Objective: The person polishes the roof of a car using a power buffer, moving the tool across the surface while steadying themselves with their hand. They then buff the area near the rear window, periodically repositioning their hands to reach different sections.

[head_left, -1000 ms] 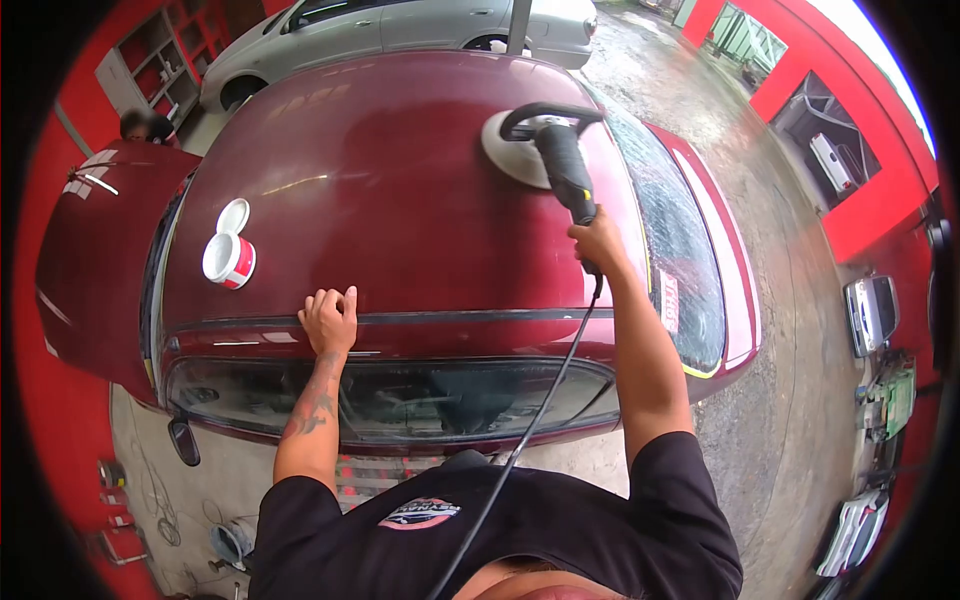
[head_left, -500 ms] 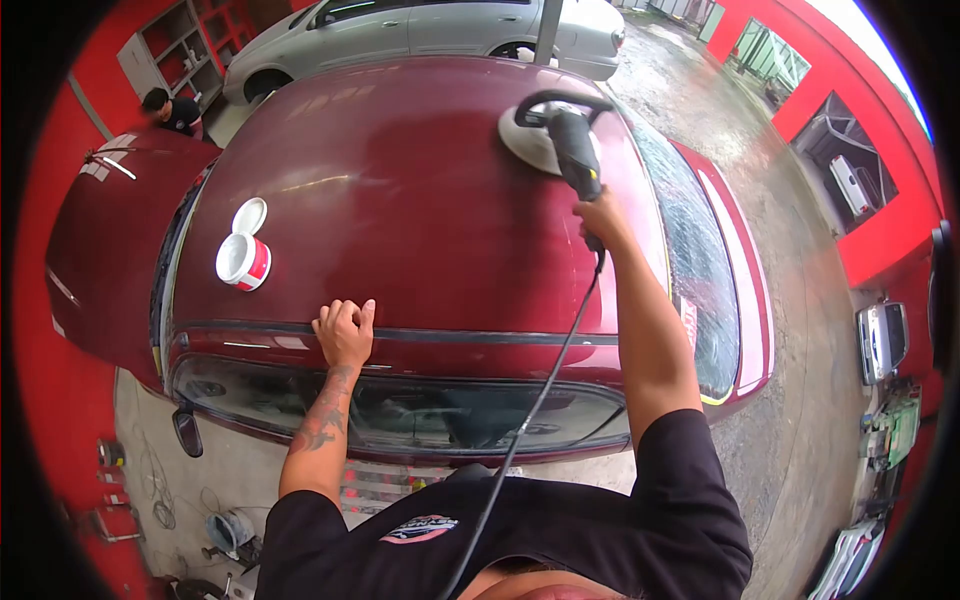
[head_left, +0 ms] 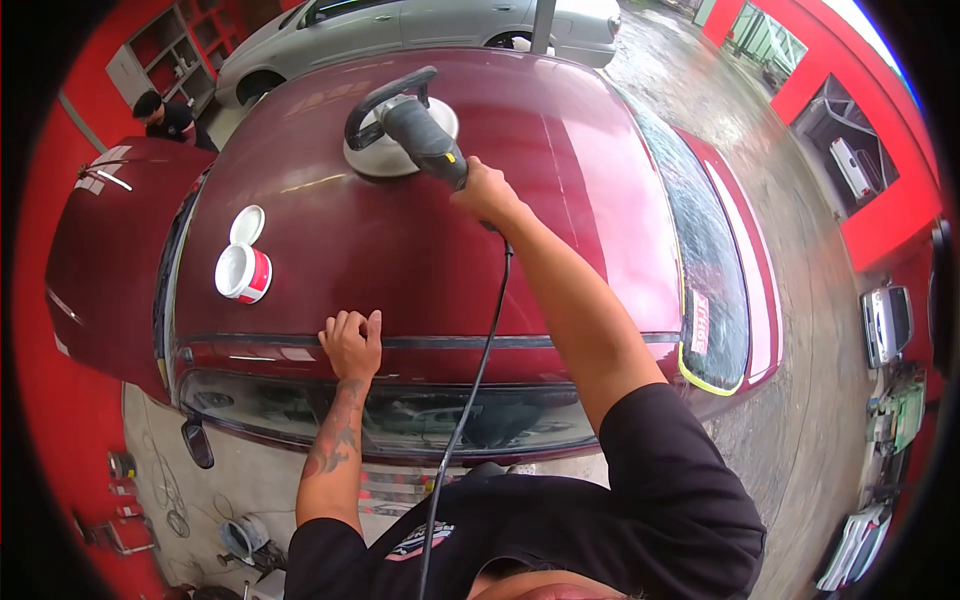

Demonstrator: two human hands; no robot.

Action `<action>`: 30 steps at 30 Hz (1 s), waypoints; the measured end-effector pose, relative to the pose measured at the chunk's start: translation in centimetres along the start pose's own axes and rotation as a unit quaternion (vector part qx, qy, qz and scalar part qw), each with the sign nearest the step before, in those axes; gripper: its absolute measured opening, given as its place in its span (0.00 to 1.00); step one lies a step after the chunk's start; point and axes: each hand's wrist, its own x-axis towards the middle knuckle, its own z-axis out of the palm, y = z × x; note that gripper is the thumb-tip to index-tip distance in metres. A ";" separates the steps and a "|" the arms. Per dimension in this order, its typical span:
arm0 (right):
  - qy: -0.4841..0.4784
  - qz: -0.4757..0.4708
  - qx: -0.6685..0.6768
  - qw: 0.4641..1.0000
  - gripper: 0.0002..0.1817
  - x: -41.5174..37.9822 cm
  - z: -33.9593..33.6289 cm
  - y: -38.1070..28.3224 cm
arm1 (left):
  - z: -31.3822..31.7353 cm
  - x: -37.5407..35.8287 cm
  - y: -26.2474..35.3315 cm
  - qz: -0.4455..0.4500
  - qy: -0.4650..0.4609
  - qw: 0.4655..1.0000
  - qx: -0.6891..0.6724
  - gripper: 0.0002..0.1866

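My right hand (head_left: 485,192) is wrapped round the rear handle of a black polisher (head_left: 425,140), whose wide pale pad (head_left: 390,150) rests on the dark red car roof (head_left: 480,260), left of its far middle. The power cord (head_left: 470,400) hangs from the handle down past my chest. My left hand (head_left: 352,342) lies at the near edge of the roof with its fingers curled, and whether it grips the edge is hidden. A white tub (head_left: 243,273) with a red label stands open on the roof's left part, its lid (head_left: 247,225) just beyond it.
Another person (head_left: 172,122) bends beside the raised or separate red panel (head_left: 110,230) at the far left. Behind the roof stands a silver car (head_left: 400,25). A side mirror (head_left: 198,442) sticks out at lower left, near a bucket (head_left: 243,537) on the floor.
My right hand has carried the polisher leftward across the roof, from the right side to left of the middle. My left hand stays at the near edge. The other person's head has shifted slightly.
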 end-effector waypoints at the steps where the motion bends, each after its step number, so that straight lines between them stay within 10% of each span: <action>1: 0.007 0.001 -0.001 1.000 0.30 0.1 -0.1 0.2 | 0.0 0.0 0.0 -0.002 -0.002 1.000 -0.001 0.23; 30: 0.173 0.163 0.184 0.954 0.27 -9.0 -12.5 22.2 | -0.2 0.3 0.4 -0.001 0.005 1.000 0.022 0.24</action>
